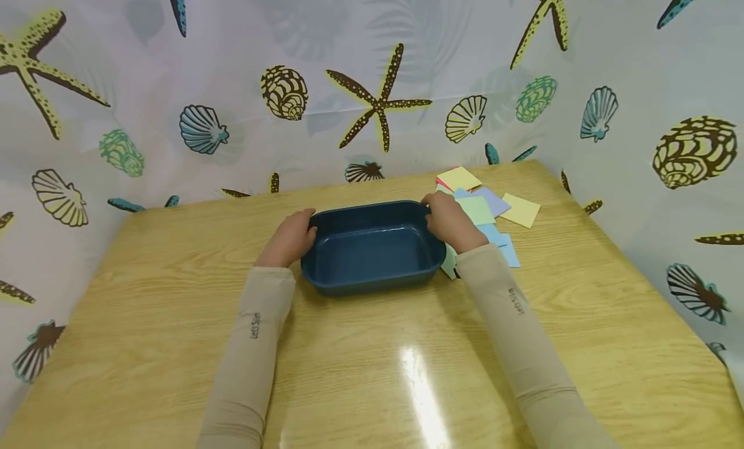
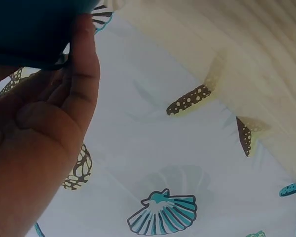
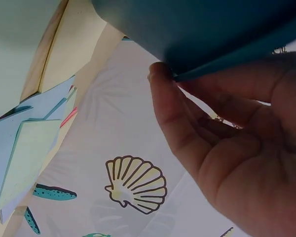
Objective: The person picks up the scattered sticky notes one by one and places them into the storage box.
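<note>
A dark blue, rounded rectangular tub [image 1: 374, 252] is at the middle of the wooden table, its hollow side facing up and nothing inside. My left hand [image 1: 292, 237] grips its left end, thumb over the rim. At the opposite end my right hand [image 1: 450, 219] holds the rim near the far right corner. In the left wrist view, the fingers [image 2: 84, 69] lie along the outside of the tub [image 2: 29, 29]. The right wrist view shows fingers [image 3: 165, 98] against the tub's outer wall [image 3: 138, 24].
Several loose pads of sticky notes [image 1: 476, 210] in yellow, green, blue and purple lie just right of the tub, partly behind my right hand and sleeve. A white curtain [image 1: 325, 35] printed with shells and starfish hangs along the back and sides of the wooden table [image 1: 192, 294].
</note>
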Tool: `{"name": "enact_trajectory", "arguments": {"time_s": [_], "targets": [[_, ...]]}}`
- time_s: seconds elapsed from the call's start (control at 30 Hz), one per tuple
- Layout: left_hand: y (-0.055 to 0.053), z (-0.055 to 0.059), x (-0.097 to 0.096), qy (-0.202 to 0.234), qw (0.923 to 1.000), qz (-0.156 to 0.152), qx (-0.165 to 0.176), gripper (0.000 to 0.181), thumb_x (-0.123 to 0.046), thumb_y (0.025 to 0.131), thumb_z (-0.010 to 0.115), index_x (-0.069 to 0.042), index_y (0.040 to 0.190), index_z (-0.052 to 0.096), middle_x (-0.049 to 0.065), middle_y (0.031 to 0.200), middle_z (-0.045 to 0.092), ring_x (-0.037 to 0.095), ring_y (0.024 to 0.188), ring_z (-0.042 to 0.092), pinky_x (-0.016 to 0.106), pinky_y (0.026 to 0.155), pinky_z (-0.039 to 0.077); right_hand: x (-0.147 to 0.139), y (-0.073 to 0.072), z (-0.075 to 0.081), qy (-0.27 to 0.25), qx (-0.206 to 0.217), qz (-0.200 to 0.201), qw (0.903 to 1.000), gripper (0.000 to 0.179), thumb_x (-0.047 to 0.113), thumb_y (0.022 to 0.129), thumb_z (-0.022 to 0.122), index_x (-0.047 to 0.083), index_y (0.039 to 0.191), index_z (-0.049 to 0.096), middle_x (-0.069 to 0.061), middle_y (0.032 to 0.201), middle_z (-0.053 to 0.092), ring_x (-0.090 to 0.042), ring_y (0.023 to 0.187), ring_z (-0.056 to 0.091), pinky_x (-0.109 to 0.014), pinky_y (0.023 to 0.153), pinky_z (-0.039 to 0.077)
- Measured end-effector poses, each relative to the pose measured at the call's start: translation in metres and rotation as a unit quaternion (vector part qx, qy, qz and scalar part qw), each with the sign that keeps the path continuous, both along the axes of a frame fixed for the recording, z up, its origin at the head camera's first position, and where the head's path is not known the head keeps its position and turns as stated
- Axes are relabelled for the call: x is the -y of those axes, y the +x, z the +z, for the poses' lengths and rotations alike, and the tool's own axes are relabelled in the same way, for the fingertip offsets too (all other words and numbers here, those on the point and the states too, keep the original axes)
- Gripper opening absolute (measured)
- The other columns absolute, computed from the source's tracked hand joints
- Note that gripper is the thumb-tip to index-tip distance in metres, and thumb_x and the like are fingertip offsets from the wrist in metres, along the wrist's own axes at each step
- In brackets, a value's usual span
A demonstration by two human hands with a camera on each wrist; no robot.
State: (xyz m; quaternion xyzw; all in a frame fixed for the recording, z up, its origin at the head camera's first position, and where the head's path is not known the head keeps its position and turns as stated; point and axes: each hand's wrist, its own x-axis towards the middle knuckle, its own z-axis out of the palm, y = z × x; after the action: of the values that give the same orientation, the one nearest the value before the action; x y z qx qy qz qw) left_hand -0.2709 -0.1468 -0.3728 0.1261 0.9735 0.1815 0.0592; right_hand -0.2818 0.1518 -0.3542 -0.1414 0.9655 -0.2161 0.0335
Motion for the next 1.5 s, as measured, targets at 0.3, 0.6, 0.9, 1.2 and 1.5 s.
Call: {"name": "enact_trajectory", "arguments": {"time_s": [0.3,0.6,0.9,1.2,1.5], "targets": [[0.009,-0.004,0.007,-0.015,0.9996,0.016,0.019,0.043,-0.007,0.101,0.040,0.008,0.140,0.030,0.033,0.119,0.058,0.040,0.101,0.062,0.048,0.085,0.048,-0.001,0.003,0.008,-0.010,0.018,0.026,0.9994,0.031,-0.004,0.091,0.055,-0.012,0.120,0.058,-0.026,0.112,0.058,-0.036,0.102,0.057,-0.045,0.088,0.048],[0.029,-0.004,0.026,-0.034,0.9964,0.028,0.072,0.039,-0.009,0.100,0.038,0.018,0.128,0.033,0.035,0.100,0.059,0.040,0.085,0.063,0.049,0.075,0.049,0.006,0.010,0.007,-0.019,0.017,0.094,0.9953,0.028,-0.002,0.088,0.065,-0.011,0.114,0.062,-0.021,0.097,0.060,-0.029,0.087,0.057,-0.040,0.081,0.048],[0.036,0.007,0.040,-0.040,0.9946,0.038,0.087,0.038,-0.009,0.099,0.035,0.017,0.126,0.032,0.038,0.101,0.057,0.044,0.088,0.061,0.053,0.076,0.048,-0.001,0.002,0.008,-0.073,0.016,0.136,0.9878,0.035,0.012,0.095,0.062,-0.005,0.125,0.060,-0.018,0.112,0.063,-0.029,0.092,0.063,-0.036,0.080,0.050],[0.034,0.005,0.029,-0.053,0.9924,0.022,0.109,0.039,-0.009,0.099,0.035,0.019,0.127,0.030,0.039,0.104,0.057,0.045,0.092,0.061,0.053,0.077,0.048,-0.066,-0.016,-0.008,-0.084,-0.003,-0.065,0.9943,0.030,0.012,0.098,0.055,-0.010,0.117,0.063,-0.026,0.114,0.062,-0.038,0.102,0.057,-0.045,0.087,0.047],[0.026,-0.001,0.007,-0.058,0.9915,0.006,0.116,0.035,-0.009,0.098,0.038,0.015,0.123,0.036,0.033,0.097,0.059,0.040,0.085,0.063,0.051,0.072,0.049,-0.095,-0.029,-0.029,0.000,0.004,-0.214,0.9769,0.032,0.020,0.089,0.070,-0.010,0.086,0.059,-0.015,0.071,0.054,-0.025,0.066,0.052,-0.039,0.068,0.047]]}}
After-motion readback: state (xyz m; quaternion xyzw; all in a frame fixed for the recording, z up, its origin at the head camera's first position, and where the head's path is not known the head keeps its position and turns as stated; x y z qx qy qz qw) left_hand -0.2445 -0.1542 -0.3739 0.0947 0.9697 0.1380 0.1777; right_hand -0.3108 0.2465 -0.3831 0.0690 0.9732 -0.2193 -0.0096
